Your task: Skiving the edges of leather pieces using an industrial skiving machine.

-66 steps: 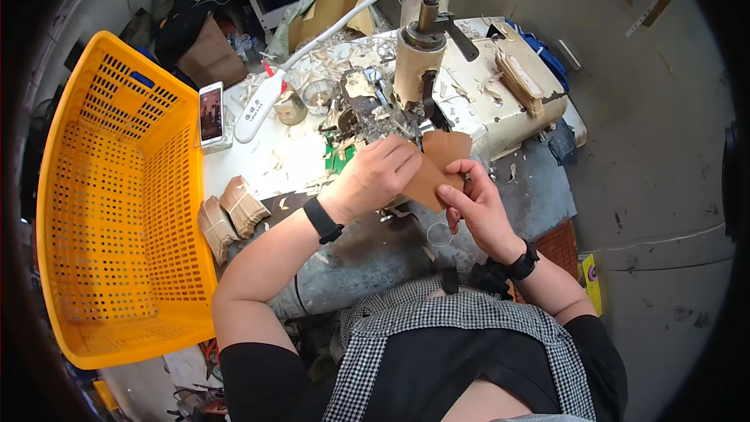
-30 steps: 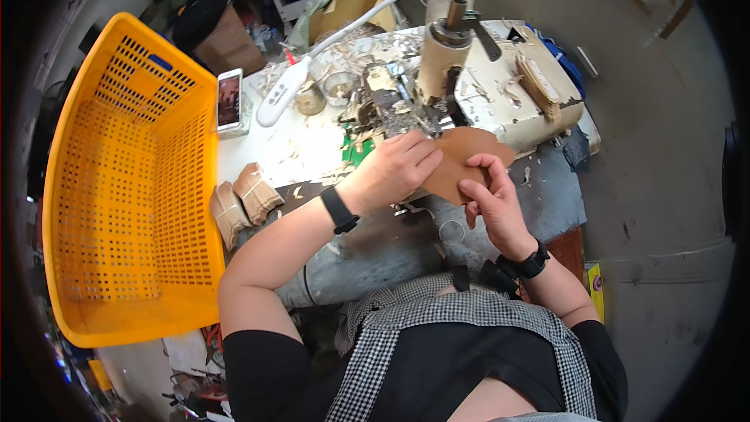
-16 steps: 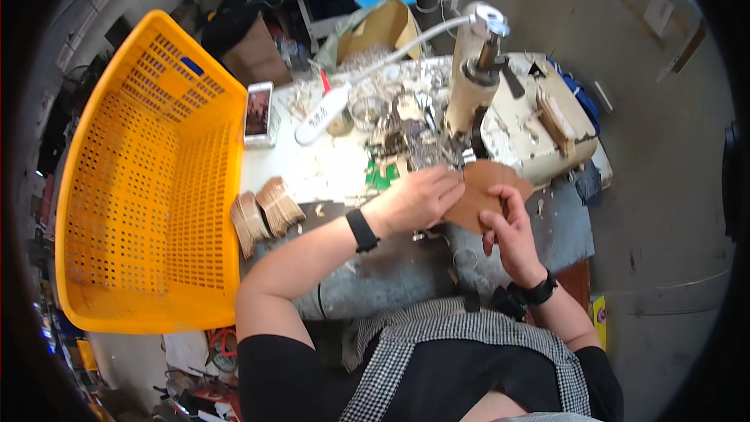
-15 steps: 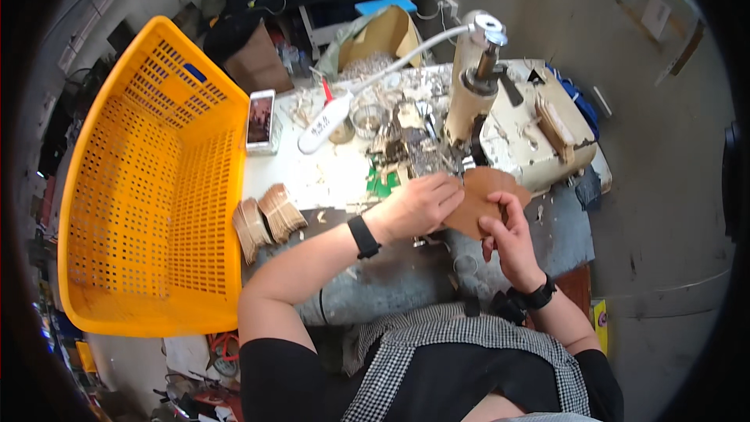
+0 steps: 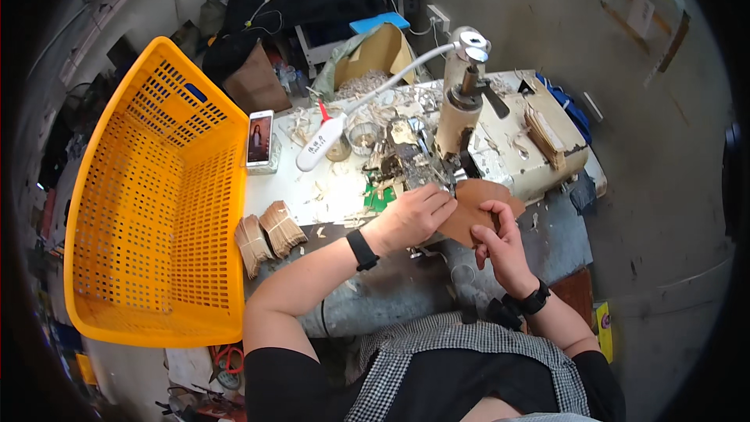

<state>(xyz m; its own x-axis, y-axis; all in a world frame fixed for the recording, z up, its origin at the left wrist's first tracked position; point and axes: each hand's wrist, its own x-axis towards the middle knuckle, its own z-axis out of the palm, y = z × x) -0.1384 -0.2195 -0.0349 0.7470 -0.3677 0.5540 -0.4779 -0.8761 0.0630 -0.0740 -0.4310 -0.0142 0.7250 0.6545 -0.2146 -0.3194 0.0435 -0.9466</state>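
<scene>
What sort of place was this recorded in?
Probably a leather-goods or similar workshop: a worn bench machine stands amid scattered trimmings, banded bundles of cut pieces lie by the yellow crate, and the right hand holds a brown sheet.

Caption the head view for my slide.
Left hand and right hand hold a thin, flat brown sheet at a cream-coloured metal machine.

The head view looks steeply down and forward from the wearer's own head, a wide fisheye whose dark round rim closes off the corners; the checked apron (image 5: 469, 336) crosses the lower middle at close range, the left hand (image 5: 416, 215) and right hand (image 5: 504, 254) sit a little farther out near the centre, and a grey wall (image 5: 539, 27) stands farther off in the upper right
</scene>
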